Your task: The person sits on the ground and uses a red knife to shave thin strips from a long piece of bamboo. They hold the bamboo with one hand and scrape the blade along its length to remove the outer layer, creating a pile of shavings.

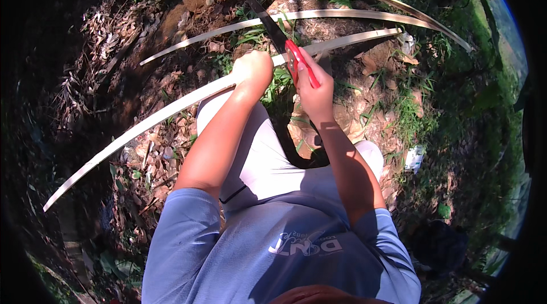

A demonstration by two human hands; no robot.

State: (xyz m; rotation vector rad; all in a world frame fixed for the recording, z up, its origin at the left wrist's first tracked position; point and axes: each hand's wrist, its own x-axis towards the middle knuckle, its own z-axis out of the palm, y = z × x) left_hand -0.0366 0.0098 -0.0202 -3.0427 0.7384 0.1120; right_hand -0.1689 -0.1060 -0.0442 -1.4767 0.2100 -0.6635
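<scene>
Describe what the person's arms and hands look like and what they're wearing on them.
Both forearms are bare, coming up from the lower edge. Short blue sleeves of a t-shirt end above the elbows. The left hand and right hand are bare: no gloves, and no watch, ring or wristband that I can see.

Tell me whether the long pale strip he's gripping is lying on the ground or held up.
Held up: the left hand grips the long pale strip above the knees while the right hand holds a red-handled blade at it.
</scene>
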